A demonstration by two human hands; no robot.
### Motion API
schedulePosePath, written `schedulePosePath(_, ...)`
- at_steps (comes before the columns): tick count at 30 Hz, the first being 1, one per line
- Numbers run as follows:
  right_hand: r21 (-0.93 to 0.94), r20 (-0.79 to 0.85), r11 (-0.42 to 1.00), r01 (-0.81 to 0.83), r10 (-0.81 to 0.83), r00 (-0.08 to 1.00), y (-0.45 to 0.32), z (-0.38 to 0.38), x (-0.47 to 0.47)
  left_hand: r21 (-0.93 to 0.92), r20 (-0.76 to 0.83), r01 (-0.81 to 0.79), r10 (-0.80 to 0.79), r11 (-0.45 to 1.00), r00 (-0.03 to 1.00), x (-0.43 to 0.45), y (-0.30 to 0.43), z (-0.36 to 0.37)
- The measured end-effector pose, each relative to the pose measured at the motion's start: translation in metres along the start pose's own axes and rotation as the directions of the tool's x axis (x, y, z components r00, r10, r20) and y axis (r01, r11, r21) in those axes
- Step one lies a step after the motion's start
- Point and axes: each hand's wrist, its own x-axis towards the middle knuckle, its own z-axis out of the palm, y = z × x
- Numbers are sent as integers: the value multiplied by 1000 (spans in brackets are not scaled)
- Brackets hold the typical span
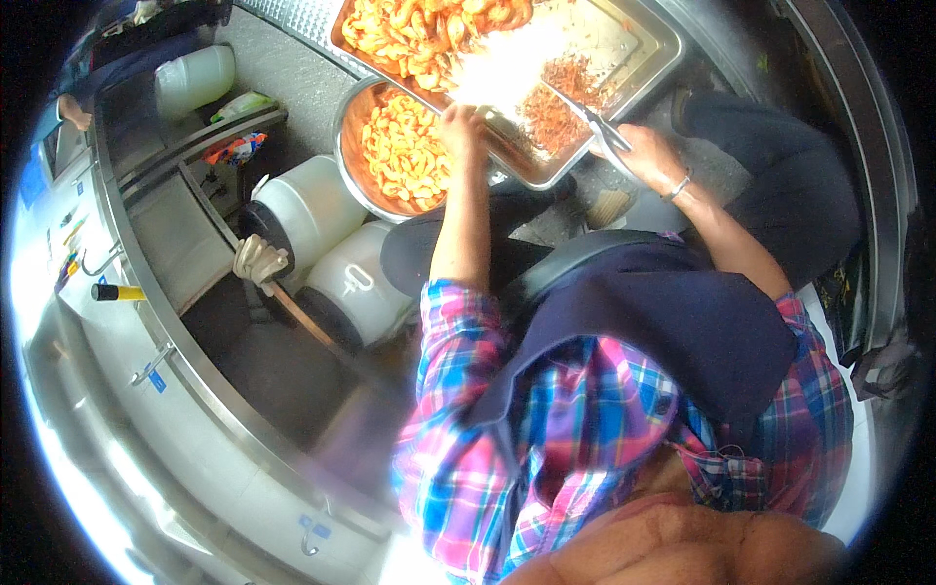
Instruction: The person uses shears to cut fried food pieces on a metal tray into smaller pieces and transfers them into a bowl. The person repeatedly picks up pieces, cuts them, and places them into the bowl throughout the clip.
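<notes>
My right hand [647, 155] grips the handles of metal scissors [598, 126], whose blades point up and left over a steel tray [653, 79]. Under the blades lies a heap of reddish-brown shrimp trimmings [561, 121]. My left hand [463, 131] is at the tray's near left edge, beside a steel bowl [354, 164]; glare hides whether its fingers hold anything. Orange shrimp [404, 150] fill much of the bowl. Larger orange shrimp [409, 36] are piled in the tray's far left part. A white glare washes out the tray's middle.
Several white plastic drums [314, 201] lie left of my legs. A pale glove [259, 259] sits by a wooden handle [303, 314]. Farther left runs a steel-edged counter [219, 409]. Another person's hand [75, 113] shows at the far left.
</notes>
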Motion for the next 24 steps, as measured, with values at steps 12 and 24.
schedulePosePath(12,19,-5,998,-56,56,998,5,4,5,926,106,-236,397,295,912,24,31,110)
schedulePosePath(24,-20,13,1000,-11,12,1000,-11,-14,-7,288,397,-171,45,942,917,-80,65,74)
